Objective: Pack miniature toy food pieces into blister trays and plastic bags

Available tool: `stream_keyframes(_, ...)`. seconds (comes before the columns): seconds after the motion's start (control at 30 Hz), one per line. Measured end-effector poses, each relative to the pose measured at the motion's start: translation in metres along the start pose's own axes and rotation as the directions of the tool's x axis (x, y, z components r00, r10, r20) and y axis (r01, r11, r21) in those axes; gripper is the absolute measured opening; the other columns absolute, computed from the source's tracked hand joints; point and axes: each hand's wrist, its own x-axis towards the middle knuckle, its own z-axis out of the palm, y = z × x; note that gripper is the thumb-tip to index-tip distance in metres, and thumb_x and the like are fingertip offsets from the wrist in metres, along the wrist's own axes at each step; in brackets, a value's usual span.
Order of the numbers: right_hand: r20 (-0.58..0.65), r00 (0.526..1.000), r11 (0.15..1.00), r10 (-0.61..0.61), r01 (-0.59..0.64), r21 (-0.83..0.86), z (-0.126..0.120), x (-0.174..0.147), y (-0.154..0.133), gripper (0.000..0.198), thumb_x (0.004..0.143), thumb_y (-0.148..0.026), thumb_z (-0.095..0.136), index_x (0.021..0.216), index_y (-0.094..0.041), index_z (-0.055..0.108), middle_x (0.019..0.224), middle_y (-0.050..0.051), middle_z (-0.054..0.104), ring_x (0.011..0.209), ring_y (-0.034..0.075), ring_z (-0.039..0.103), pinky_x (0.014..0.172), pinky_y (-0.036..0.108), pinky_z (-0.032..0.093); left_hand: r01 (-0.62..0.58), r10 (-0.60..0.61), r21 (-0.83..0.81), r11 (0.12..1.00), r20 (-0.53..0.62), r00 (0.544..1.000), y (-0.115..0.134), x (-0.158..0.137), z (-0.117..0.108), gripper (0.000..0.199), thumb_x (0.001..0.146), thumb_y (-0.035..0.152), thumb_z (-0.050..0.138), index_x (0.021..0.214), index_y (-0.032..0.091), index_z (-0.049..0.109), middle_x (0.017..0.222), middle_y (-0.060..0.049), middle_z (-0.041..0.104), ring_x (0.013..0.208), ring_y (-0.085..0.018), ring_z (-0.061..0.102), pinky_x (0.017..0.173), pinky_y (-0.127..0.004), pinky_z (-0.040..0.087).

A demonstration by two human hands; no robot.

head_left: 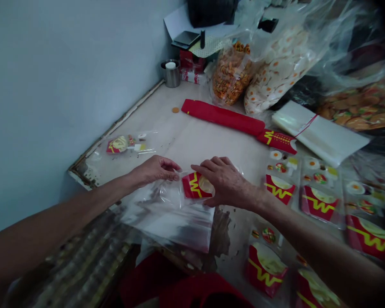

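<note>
My left hand point(154, 172) pinches the edge of a clear plastic bag point(170, 192) between thumb and fingers. Over the bag's right part, my right hand point(227, 182) grips a small red fries packet point(190, 186) with a yellow zigzag and a pale top. The packet lies sideways, partly covered by my right fingers; it seems to be in the bag, though its far end is hidden. Beneath both hands lies a pile of flat clear bags point(186, 229) at the table's near edge.
Filled clear packs point(321, 201) lie in rows at right; another filled pack point(118, 144) lies at left. Behind are a long red stack of sleeves point(223, 116), a banded bundle of clear bags point(324, 130), bulging sacks point(232, 72) and a metal cup point(171, 77). A wall borders the left.
</note>
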Motion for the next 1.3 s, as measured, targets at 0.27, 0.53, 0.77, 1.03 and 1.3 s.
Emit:
stream_keyframes(0.27,0.038,0.992,0.992,0.118,-0.116,-0.053,0.021,0.014,-0.039,0.096,0.066,-0.052,0.081,0.145,-0.009,0.047,0.117,0.015,0.065,0.104,0.034,0.054,0.088,0.044,0.038,-0.287,0.177,0.313,0.905,0.336,0.925,0.023,0.015,0.006,0.052,0.08,0.024,0.07,0.132,0.022,0.066,0.096,-0.005,0.078,0.091,-0.021,0.072,0.08,-0.029,0.052)
stream_keyframes(0.53,-0.027,0.889,0.873,0.457,-0.454,-0.176,0.033,-0.018,-0.063,0.121,0.057,-0.064,0.091,0.147,-0.003,0.039,0.134,0.027,0.054,0.116,0.038,0.05,0.092,0.047,0.042,-0.24,0.711,0.913,0.329,-0.072,0.7,-0.009,-0.042,0.043,0.037,0.086,0.027,0.063,0.119,0.013,0.068,0.113,-0.013,0.069,0.108,-0.028,0.06,0.101,-0.041,0.046)
stream_keyframes(0.77,0.029,0.803,0.791,0.596,-0.581,-0.191,0.028,-0.042,-0.066,0.084,0.059,-0.055,0.092,0.122,-0.011,0.057,0.116,0.015,0.061,0.105,0.032,0.055,0.081,0.04,0.047,-0.059,0.62,0.945,0.323,-0.164,0.767,-0.026,-0.044,0.088,0.029,0.082,0.025,0.064,0.107,0.011,0.069,0.11,-0.015,0.063,0.104,-0.028,0.058,0.095,-0.039,0.049)
stream_keyframes(1.03,-0.067,0.796,0.779,0.602,-0.604,-0.169,0.04,-0.037,-0.07,0.08,0.061,-0.056,0.09,0.118,-0.009,0.059,0.113,0.016,0.06,0.102,0.033,0.055,0.078,0.042,0.049,0.195,0.44,0.956,0.221,-0.276,0.855,0.014,-0.028,0.101,0.027,0.09,0.009,0.047,0.096,0.013,0.073,0.093,-0.015,0.072,0.087,-0.028,0.069,0.068,-0.034,0.048)
stream_keyframes(1.3,-0.11,0.826,0.816,0.553,-0.564,-0.128,0.016,-0.038,-0.07,0.071,0.068,-0.053,0.088,0.117,-0.009,0.062,0.116,0.019,0.06,0.102,0.032,0.052,0.079,0.043,0.047,0.06,0.643,0.943,0.328,-0.269,0.717,0.029,-0.04,0.119,0.013,0.084,0.02,0.06,0.08,0.019,0.072,0.083,-0.007,0.075,0.08,-0.022,0.069,0.065,-0.031,0.042)
